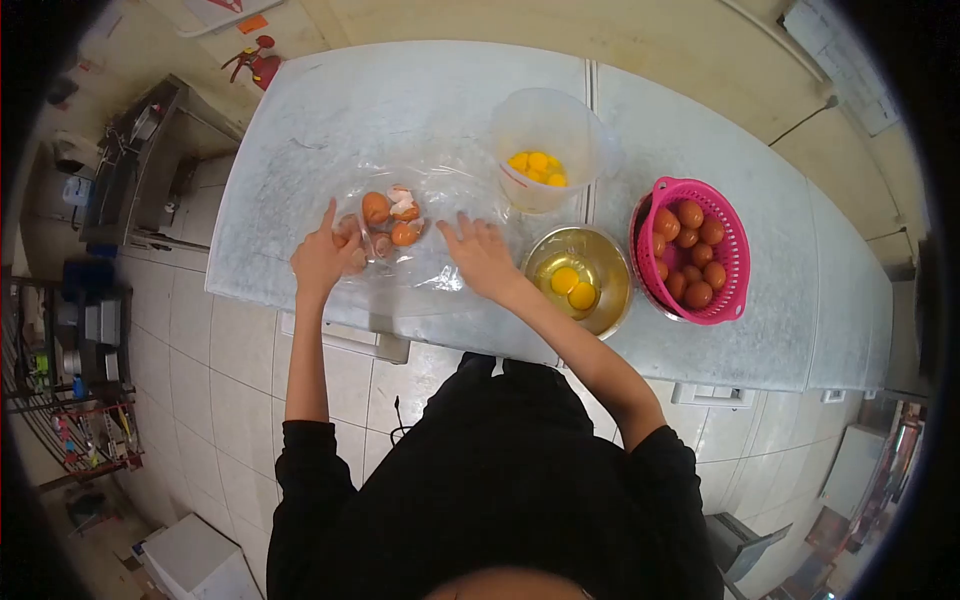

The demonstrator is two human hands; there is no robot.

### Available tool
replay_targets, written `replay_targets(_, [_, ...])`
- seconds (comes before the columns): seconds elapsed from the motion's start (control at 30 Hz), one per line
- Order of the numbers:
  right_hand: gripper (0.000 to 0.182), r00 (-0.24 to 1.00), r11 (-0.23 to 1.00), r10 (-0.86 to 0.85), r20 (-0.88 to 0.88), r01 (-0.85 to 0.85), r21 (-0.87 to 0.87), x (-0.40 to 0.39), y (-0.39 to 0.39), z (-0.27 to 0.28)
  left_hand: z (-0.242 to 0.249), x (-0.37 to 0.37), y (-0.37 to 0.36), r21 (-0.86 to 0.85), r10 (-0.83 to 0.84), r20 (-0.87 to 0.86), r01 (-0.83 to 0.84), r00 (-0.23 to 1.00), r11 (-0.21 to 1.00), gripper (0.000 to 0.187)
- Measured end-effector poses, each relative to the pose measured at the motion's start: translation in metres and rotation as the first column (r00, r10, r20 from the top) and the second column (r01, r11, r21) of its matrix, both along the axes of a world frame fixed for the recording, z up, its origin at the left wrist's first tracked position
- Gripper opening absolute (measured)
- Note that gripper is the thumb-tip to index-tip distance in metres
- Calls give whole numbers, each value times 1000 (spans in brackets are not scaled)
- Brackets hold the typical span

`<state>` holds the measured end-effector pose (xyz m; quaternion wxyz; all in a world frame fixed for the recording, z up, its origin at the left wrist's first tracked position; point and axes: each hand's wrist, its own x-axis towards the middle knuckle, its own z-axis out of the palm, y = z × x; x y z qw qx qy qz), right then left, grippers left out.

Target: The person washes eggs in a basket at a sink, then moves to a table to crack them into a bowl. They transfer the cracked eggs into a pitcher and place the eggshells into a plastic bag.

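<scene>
Broken brown eggshells (pixel 403 209) lie in a pile on a clear plastic bag (pixel 440 190) spread over the table. At the pile's left edge is my left hand (pixel 322 260), its index finger stretched out and the thumb side against the plastic and shells. My right hand (pixel 482 262) rests on the bag to the right of the shells, fingers spread, holding nothing. Beside my right wrist stands a metal bowl (pixel 607 308) with two egg yolks (pixel 566 281) in it. Behind that bowl is a translucent plastic jug (pixel 540 110) containing several yolks (pixel 540 165).
A pink basket (pixel 738 255) of whole brown eggs (pixel 698 294) sits on the right, with a metal rim under it. The grey table (pixel 770 345) has a seam behind the jug. A fire extinguisher (pixel 264 68) is at the far left corner.
</scene>
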<state>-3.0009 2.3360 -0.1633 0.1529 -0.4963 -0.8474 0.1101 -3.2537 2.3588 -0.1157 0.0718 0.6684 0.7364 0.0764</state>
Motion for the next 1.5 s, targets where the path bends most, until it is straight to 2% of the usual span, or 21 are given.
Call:
replay_targets(0.03, [56, 985, 994, -31, 170, 13, 109, 5, 0, -2, 1, -11, -2, 3, 6, 2, -6, 1000, 1000, 44])
replay_targets(0.13, [45, 968, 980, -126, 218, 87, 180, 16, 6, 6, 5, -38, -24, -94, 39, -34, -42, 999, 995, 33])
replay_targets(0.27, [34, 946, 961, -272, 176, 256, 107, 16, 15, 15, 7, -62, -69, 151, -12, 99, -3, 995, 988, 21])
replay_targets(0.33, [27, 908, 884, -417, 46, 417, -209, 21, 21, 24, -8, -75, -85, 231, -52, 166, 13, 985, 973, 18])
replay_targets(0.37, [27, 906, 883, -421, 44, 421, -208, 24, 19, 24, -15, -82, -91, 170, -45, 324, -11, 945, 985, 19])
replay_targets(0.4, [24, 870, 877, -477, -122, 464, -123, 28, 15, 25, -22, -88, -93, 104, -28, 472, -24, 881, 994, 21])
replay_targets(0.43, [21, 814, 856, -505, -287, 515, -46, 32, 12, 25, -20, -85, -92, 86, 4, 516, -56, 857, 995, 26])
replay_targets(0.47, [21, 812, 854, -510, -284, 519, -48, 36, 11, 21, -17, -81, -91, 82, 1, 517, -51, 856, 995, 26])
replay_targets(0.53, [22, 729, 861, -502, -466, 471, -191, 42, 9, 13, -6, -68, -83, 103, 48, 677, -159, 735, 982, 25])
replay_targets(0.63, [24, 709, 849, -518, -479, 494, -187, 35, 7, 34, 14, -45, -65, 49, 27, 793, -108, 609, 993, 27])
replay_targets(0.67, [24, 709, 848, -520, -477, 495, -188, 33, 7, 34, 11, -37, -54, 46, 29, 794, -107, 608, 993, 27])
replay_targets(0.73, [26, 824, 877, -452, -341, 481, 1, 30, 9, 33, 3, -15, -28, 119, -253, 719, 245, 647, 962, 33])
replay_targets(0.8, [24, 819, 877, -439, -370, 480, 23, 27, 5, 52, 4, 13, -8, -44, -273, 551, 354, 788, 934, 40])
replay_targets(0.83, [21, 813, 877, -426, -397, 479, 39, 25, 3, 60, 0, 29, 0, -42, -273, 551, 353, 788, 935, 40])
replay_targets(0.9, [25, 823, 896, -374, -428, 440, 63, 23, 5, 62, -15, 51, 11, -127, -278, 211, 309, 937, 943, 44])
replay_targets(0.97, [29, 827, 909, -322, -461, 406, 93, 25, 7, 68, -20, 56, 19, -56, -234, 205, 250, 950, 967, 44])
replay_targets(1.07, [29, 905, 939, -312, -289, 340, 51, 31, 3, 74, -6, 38, 31, 14, -183, 232, 184, 955, 983, 46])
replay_targets(1.23, [37, 967, 943, -253, 20, 242, 227, 15, -9, 81, -5, 21, 32, 36, -191, 257, 188, 947, 981, 42])
replay_targets(1.33, [40, 962, 867, -273, 11, 241, 436, 11, -14, 81, -17, 35, 31, 37, -226, 166, 223, 960, 974, 38])
replay_targets(1.4, [37, 971, 848, -230, -64, 232, 476, 2, -17, 102, -18, 47, 30, -74, -180, 73, 185, 981, 980, 40])
replay_targets(1.5, [32, 994, 888, -80, -77, 106, 448, -20, 0, 96, -21, 57, 32, 7, -150, 67, 150, 986, 989, 33])
